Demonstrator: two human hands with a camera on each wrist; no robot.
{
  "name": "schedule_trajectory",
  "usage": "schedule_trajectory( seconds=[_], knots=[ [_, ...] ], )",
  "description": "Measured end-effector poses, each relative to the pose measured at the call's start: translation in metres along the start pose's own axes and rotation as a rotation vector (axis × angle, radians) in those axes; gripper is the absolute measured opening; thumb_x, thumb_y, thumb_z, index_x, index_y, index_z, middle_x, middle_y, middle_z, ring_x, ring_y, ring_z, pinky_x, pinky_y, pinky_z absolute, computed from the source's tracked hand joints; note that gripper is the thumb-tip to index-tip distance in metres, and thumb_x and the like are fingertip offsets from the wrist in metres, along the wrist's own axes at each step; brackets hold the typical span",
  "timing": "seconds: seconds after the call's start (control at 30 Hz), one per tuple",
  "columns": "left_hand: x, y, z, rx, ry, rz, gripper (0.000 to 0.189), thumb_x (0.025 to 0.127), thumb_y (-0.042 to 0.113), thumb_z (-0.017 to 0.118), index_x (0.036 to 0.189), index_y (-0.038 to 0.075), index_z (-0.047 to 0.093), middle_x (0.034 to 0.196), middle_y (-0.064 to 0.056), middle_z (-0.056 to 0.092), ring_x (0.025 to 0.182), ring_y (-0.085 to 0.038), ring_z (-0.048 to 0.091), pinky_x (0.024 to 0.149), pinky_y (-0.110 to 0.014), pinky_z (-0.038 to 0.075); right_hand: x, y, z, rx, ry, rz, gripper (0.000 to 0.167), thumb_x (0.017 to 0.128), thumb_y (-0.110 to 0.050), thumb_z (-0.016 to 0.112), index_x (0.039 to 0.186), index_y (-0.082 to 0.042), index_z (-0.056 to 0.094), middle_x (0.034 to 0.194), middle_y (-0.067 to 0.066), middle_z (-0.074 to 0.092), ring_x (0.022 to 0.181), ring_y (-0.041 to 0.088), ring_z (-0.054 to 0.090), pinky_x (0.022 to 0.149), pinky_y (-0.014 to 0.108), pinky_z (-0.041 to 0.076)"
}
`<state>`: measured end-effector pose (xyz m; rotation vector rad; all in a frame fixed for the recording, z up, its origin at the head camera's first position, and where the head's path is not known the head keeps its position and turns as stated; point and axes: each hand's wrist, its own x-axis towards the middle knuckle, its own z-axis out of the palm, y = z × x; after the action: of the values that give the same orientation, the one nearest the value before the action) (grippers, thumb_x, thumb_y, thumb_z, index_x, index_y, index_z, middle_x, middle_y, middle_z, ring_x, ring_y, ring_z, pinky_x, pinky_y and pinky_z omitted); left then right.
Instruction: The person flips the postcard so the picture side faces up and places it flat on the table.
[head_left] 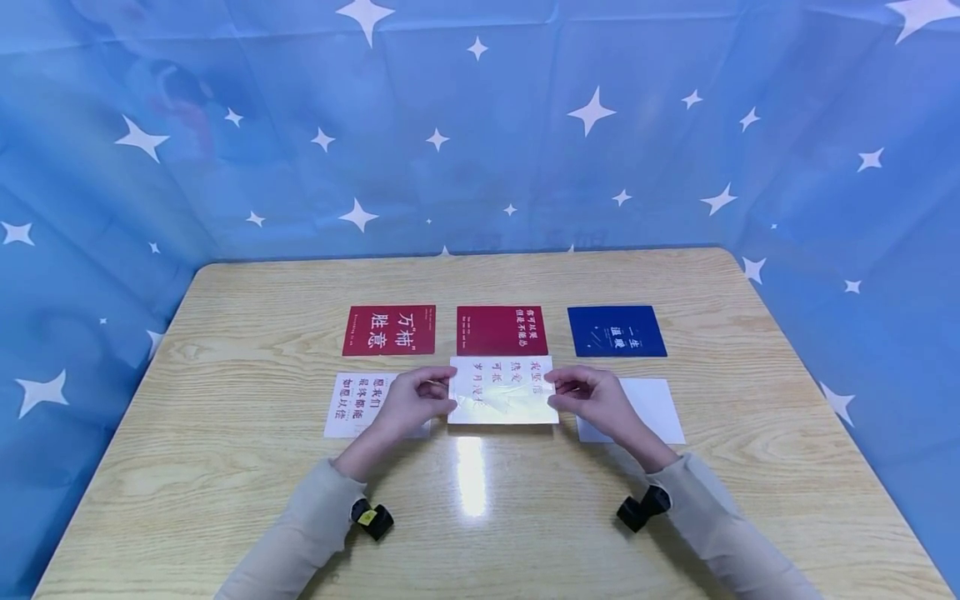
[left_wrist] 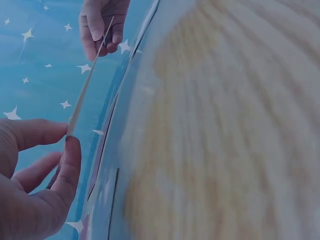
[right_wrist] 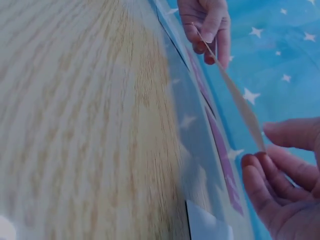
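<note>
A white card (head_left: pixel 502 392) with several columns of printed characters is held up above the table between both hands. My left hand (head_left: pixel 412 397) pinches its left edge between thumb and fingers. At the opposite edge my right hand (head_left: pixel 592 398) pinches it the same way. Both wrist views show the card edge-on as a thin strip, raised off the wood, with the left hand (left_wrist: pixel 45 170) and the right hand (right_wrist: pixel 285 175) at its two ends. Light glares off the card's lower middle.
Behind lie a red card (head_left: pixel 389 330), a second red card (head_left: pixel 498 331) and a blue card (head_left: pixel 617 332) in a row. A white printed card (head_left: pixel 348 407) lies partly under my left hand, a blank white one (head_left: pixel 656 404) beside my right. Starry blue cloth (head_left: pixel 480 125) hangs behind the wooden table (head_left: pixel 225 467).
</note>
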<state>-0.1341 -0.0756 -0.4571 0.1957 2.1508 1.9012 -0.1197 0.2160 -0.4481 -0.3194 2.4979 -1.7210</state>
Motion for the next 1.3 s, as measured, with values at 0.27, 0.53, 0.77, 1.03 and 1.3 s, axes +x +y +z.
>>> schedule_trajectory(
  seconds=[0.27, 0.53, 0.77, 1.03, 1.3],
  knots=[
    [0.001, -0.004, 0.004, 0.004, -0.032, 0.069, 0.069, 0.067, -0.018, 0.067, 0.132, -0.011, 0.044, 0.106, -0.022, 0.052, 0.082, -0.023, 0.057, 0.069, -0.02, 0.053, 0.001, 0.004, 0.001, -0.07, -0.035, -0.012, 0.054, 0.072, 0.007, 0.075, 0.122, 0.012, 0.054, 0.091, 0.019, 0.063, 0.081, 0.02, 0.062, 0.071, 0.021, 0.053],
    [0.001, -0.003, 0.007, 0.138, -0.025, 0.043, 0.072, 0.065, -0.015, 0.069, 0.131, -0.012, 0.043, 0.099, -0.015, 0.054, 0.078, -0.018, 0.058, 0.063, -0.019, 0.051, 0.001, 0.004, 0.002, -0.193, -0.077, 0.0, 0.063, 0.069, 0.005, 0.078, 0.125, 0.014, 0.051, 0.085, 0.013, 0.062, 0.079, 0.024, 0.061, 0.07, 0.026, 0.054],
    [0.003, -0.003, 0.011, 0.219, -0.008, 0.009, 0.072, 0.063, -0.013, 0.072, 0.129, -0.013, 0.046, 0.099, -0.014, 0.053, 0.076, -0.016, 0.057, 0.061, -0.021, 0.051, 0.004, 0.002, 0.004, -0.283, -0.111, 0.009, 0.063, 0.065, 0.005, 0.08, 0.121, 0.017, 0.052, 0.08, 0.009, 0.06, 0.073, 0.019, 0.058, 0.064, 0.022, 0.053],
    [0.005, 0.0, 0.017, 0.399, -0.005, 0.058, 0.068, 0.062, -0.01, 0.074, 0.125, -0.016, 0.049, 0.095, -0.015, 0.053, 0.067, -0.012, 0.054, 0.059, -0.02, 0.048, 0.004, -0.003, 0.008, -0.366, -0.106, 0.034, 0.059, 0.064, 0.006, 0.08, 0.117, 0.017, 0.056, 0.077, 0.009, 0.053, 0.068, 0.016, 0.052, 0.058, 0.019, 0.045],
    [0.006, 0.006, 0.024, 0.574, -0.001, 0.108, 0.039, 0.058, -0.01, 0.072, 0.096, -0.015, 0.063, 0.083, -0.015, 0.051, 0.066, -0.013, 0.045, 0.056, -0.021, 0.041, 0.007, -0.005, 0.01, -0.456, -0.123, 0.027, 0.045, 0.063, 0.003, 0.082, 0.103, 0.011, 0.064, 0.073, 0.005, 0.052, 0.068, 0.015, 0.049, 0.061, 0.022, 0.044]
  ],
)
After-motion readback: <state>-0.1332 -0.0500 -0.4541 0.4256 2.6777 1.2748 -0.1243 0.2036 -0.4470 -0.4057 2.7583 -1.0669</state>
